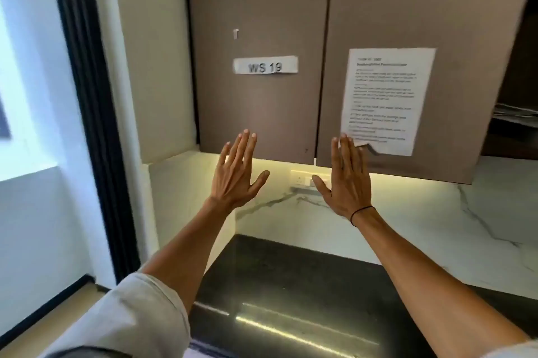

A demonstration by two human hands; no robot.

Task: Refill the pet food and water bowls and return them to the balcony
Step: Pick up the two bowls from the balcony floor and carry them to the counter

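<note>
Nearest the camera, a pale rolled sleeve [139, 311] covers the person's left upper arm, and both bare forearms reach up and forward over a dark, glossy countertop [291, 279] that mirrors a strip of light. The left hand [235, 174] is raised flat, back to the camera, fingers [246, 143] straight and slightly spread with the thumb out to the side, holding nothing. The right hand [348, 180] mirrors it, palm away, fingers extended and close together, thumb splayed toward the left hand, also empty; a thin black band [361, 213] circles its wrist. Behind the hands, a white marble-patterned backsplash [407, 218] carries a wall socket plate [302, 180], lit from under the cabinets. Above, two taupe upper cabinet doors are shut. The left door [256, 101] bears a white strip label [265, 65] reading "WS 19". The right door [387, 23] carries a printed paper sheet [387, 101] with a torn lower edge; its text is too blurred to read. The right fingertips overlap the sheet's bottom left corner, though contact cannot be judged. The pet food and water bowls appear nowhere in view, so their look and their place relative to the fingers cannot be told. At far left stands a black-framed glass door [87, 113], bright with daylight.
</note>
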